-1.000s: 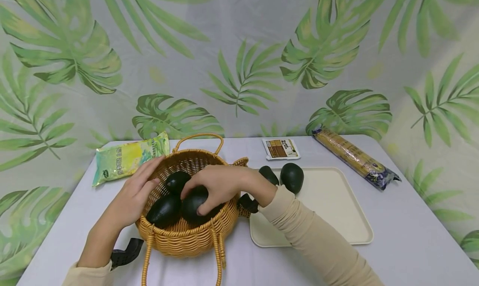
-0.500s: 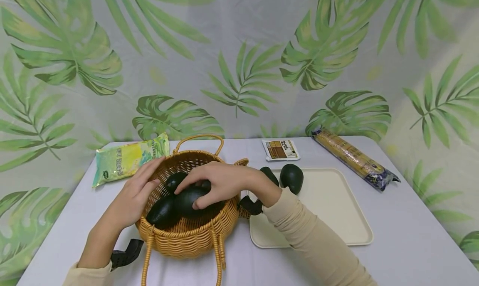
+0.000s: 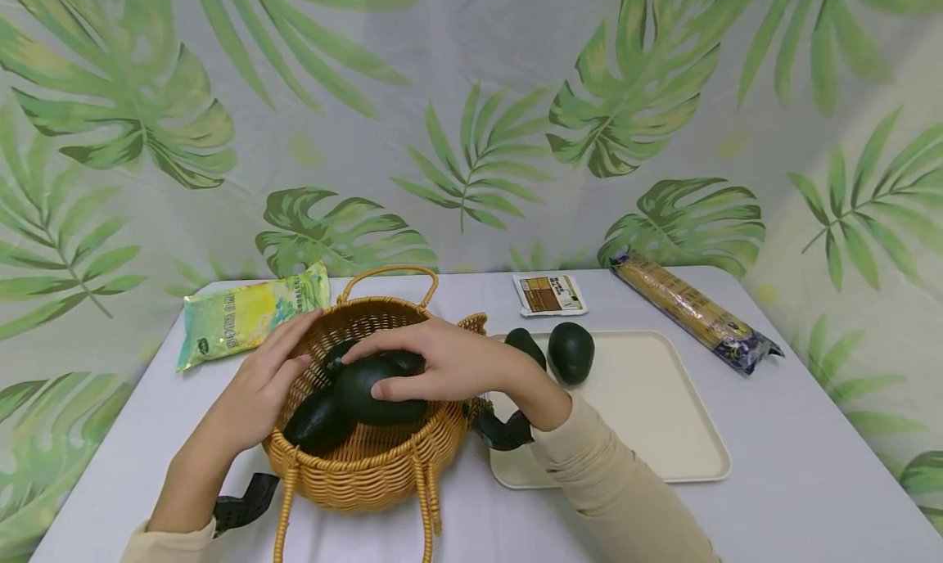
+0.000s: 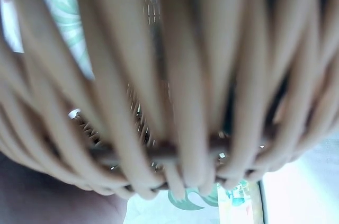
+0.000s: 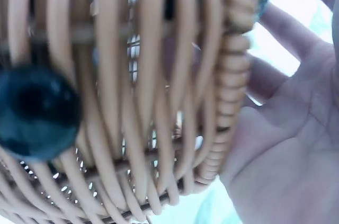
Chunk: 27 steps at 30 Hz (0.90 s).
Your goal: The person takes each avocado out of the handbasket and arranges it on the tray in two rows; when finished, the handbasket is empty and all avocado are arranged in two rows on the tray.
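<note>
Avocado [image 3: 376, 389] is clasped in my right hand [image 3: 442, 365] above the basket [image 3: 368, 465], left hand [image 3: 254, 391] flat on its rim; next, I'd judge, it needs a clear lift toward the tray [image 3: 663, 416].

Bright, even light in the head view — soft shadows; both wrist views blurred, too close.

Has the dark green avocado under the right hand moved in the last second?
Yes. The dark green avocado gripped by the right hand has risen from the floor of the woven wicker basket towards its rim.
</note>
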Tool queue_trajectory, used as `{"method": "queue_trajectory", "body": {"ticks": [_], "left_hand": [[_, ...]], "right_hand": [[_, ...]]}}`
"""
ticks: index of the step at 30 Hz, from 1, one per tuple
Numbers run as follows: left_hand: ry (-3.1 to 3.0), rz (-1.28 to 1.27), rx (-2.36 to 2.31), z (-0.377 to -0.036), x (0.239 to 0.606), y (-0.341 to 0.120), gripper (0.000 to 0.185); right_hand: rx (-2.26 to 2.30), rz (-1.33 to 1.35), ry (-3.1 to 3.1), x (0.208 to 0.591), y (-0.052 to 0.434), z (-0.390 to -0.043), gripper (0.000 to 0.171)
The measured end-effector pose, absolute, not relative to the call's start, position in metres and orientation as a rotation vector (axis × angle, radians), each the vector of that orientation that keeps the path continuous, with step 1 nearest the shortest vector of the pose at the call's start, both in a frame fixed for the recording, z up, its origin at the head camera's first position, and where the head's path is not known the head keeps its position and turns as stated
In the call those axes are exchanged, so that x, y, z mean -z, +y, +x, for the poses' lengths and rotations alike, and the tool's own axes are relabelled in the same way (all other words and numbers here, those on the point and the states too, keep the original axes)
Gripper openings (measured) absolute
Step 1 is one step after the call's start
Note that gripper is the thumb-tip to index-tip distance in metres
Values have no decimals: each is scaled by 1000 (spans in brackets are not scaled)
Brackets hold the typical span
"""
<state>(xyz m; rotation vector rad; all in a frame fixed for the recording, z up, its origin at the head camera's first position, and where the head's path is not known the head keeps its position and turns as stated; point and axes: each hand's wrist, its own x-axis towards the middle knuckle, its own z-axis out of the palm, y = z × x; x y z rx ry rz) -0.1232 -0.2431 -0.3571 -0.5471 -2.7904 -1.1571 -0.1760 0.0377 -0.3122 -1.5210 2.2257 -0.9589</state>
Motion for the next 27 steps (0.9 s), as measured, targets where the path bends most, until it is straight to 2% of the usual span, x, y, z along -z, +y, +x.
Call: {"method": "queue_trajectory", "body": {"ticks": [22,27], "left_hand": [[-2756,-560,1174,-124,359,-244,55],[-2749,-565,1171,-125,359,-243,55]], "right_hand": [[1298,-1443,2335,321,53,-153,39],[1458,-1291,2210,324,54,-149,48]]}}
